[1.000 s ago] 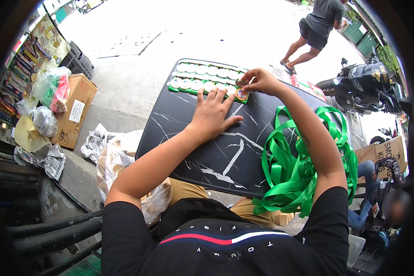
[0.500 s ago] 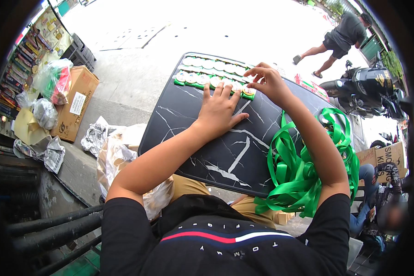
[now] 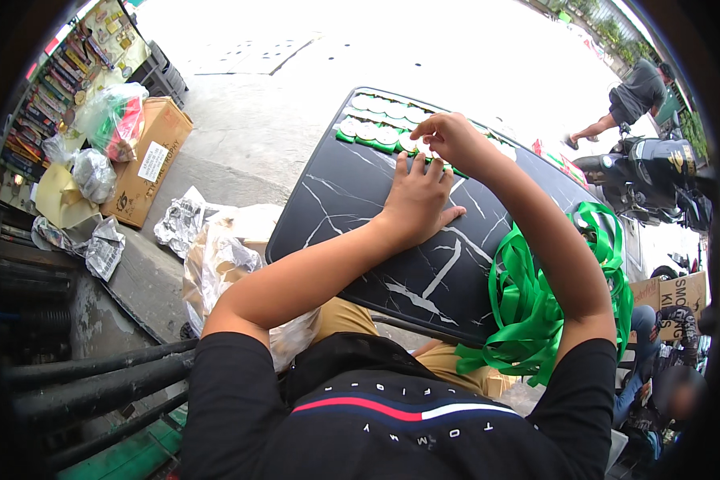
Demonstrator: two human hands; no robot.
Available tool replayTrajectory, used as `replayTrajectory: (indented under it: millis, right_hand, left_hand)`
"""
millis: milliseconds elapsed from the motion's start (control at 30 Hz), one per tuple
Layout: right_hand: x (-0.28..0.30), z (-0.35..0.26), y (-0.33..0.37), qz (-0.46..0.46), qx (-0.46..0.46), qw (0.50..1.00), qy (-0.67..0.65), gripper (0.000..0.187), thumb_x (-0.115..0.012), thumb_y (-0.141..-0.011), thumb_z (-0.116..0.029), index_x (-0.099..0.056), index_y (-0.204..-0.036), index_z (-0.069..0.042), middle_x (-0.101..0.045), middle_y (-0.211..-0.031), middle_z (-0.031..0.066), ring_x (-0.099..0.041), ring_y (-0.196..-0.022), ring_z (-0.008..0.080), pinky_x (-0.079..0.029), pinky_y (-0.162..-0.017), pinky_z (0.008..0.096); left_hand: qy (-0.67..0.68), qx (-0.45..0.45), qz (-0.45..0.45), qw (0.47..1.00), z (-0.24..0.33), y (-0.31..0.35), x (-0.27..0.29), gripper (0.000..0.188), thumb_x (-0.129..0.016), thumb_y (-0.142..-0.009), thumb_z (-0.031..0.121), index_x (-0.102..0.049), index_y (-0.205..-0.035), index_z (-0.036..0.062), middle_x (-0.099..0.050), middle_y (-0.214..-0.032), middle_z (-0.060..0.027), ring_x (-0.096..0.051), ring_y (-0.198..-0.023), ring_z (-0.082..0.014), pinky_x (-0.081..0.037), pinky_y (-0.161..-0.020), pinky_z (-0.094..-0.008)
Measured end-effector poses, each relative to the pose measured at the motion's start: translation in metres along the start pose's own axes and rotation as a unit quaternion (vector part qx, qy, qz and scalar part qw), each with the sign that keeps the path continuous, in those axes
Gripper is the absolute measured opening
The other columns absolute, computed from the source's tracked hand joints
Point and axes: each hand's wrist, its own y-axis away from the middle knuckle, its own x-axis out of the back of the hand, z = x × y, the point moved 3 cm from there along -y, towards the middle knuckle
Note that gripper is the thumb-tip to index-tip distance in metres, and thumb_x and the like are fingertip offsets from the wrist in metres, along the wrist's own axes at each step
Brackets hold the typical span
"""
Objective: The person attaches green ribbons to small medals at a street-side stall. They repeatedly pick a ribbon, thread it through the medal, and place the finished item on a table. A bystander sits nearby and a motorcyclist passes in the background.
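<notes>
Round white-and-gold medals (image 3: 366,130) with green ribbon under them lie in two rows along the far side of a black, white-veined table (image 3: 336,208). My left hand (image 3: 414,200) rests palm down with its fingers spread, the tips at the near edge of the front row. Over that same row my right hand (image 3: 454,144) is bent, its index finger and thumb drawn in close to a medal. Whatever lies between those fingers is too small to make out. Part of the rows is covered by my hands. Loose green ribbons (image 3: 520,304) hang in a heap over the table's right side.
Crumpled plastic and paper (image 3: 216,256) lie left of the table. Farther left stands a cardboard box (image 3: 156,164) with plastic bags against it. At the right are a parked motorcycle (image 3: 648,172), a walking person (image 3: 636,92) and a seated person (image 3: 640,336) near another carton (image 3: 672,296).
My right hand has shifted left along the front row, and its fingers have drawn closer together. My left hand stays by the row. The view has swung slightly; the walking person is farther off.
</notes>
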Motion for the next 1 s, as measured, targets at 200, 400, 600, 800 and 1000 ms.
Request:
replayTrajectory:
  millis: [200,400,600,800,1000]
  right_hand:
    - [-0.014,-0.01,-0.02,-0.08,-0.041,0.995,0.05,0.02,-0.058,-0.081,0.005,-0.072,-0.094,0.0,-0.07,-0.094,0.0187,-0.069,-0.09,0.0284,-0.056,-0.079,0.0364]
    - [-0.005,-0.033,-0.02,-0.068,-0.041,0.993,0.091,0.039,-0.056,-0.083,0.002,-0.068,-0.116,-0.013,-0.069,-0.098,0.016,-0.068,-0.089,0.0272,-0.053,-0.079,0.0396]
    - [0.09,-0.008,0.043,-0.076,-0.072,0.993,-0.055,0.039,-0.054,-0.084,0.001,-0.068,-0.118,-0.011,-0.067,-0.091,0.011,-0.06,-0.074,0.016,-0.05,-0.073,0.0311]
    - [0.187,0.071,0.212,0.029,-0.263,0.961,0.081,0.039,-0.045,-0.073,0.009,-0.071,-0.1,-0.002,-0.071,-0.087,0.014,-0.068,-0.082,0.0219,-0.052,-0.075,0.0335]
    - [0.172,0.099,0.297,0.135,-0.212,0.963,0.101,0.017,-0.063,-0.083,-0.003,-0.071,-0.098,0.0,-0.072,-0.092,0.0124,-0.069,-0.09,0.0219,-0.054,-0.085,0.0351]
  left_hand:
    - [0.025,-0.003,0.034,0.999,-0.001,0.001,0.0,0.06,-0.065,-0.085,0.048,-0.056,-0.119,-0.0006,-0.044,-0.125,-0.0182,-0.042,-0.12,-0.0341,-0.028,-0.103,-0.0592]
    - [0.006,0.001,0.021,1.0,0.0,0.001,0.001,0.06,-0.062,-0.085,0.052,-0.057,-0.12,0.0026,-0.045,-0.125,-0.0164,-0.042,-0.12,-0.0323,-0.029,-0.103,-0.0572]
    - [-0.003,-0.003,0.001,1.0,0.002,-0.001,0.006,0.056,-0.06,-0.088,0.049,-0.059,-0.125,0.0075,-0.054,-0.129,-0.013,-0.049,-0.122,-0.026,-0.025,-0.106,-0.0503]
    - [0.128,-0.09,0.007,0.988,0.026,-0.002,0.037,0.054,-0.06,-0.089,0.046,-0.056,-0.128,0.009,-0.051,-0.13,-0.0143,-0.048,-0.12,-0.0299,-0.029,-0.104,-0.0479]
    - [0.267,-0.182,-0.141,0.936,0.108,0.017,0.042,0.066,-0.054,-0.091,0.052,-0.037,-0.145,0.018,-0.033,-0.148,-0.0173,-0.036,-0.135,-0.0393,-0.02,-0.112,-0.057]
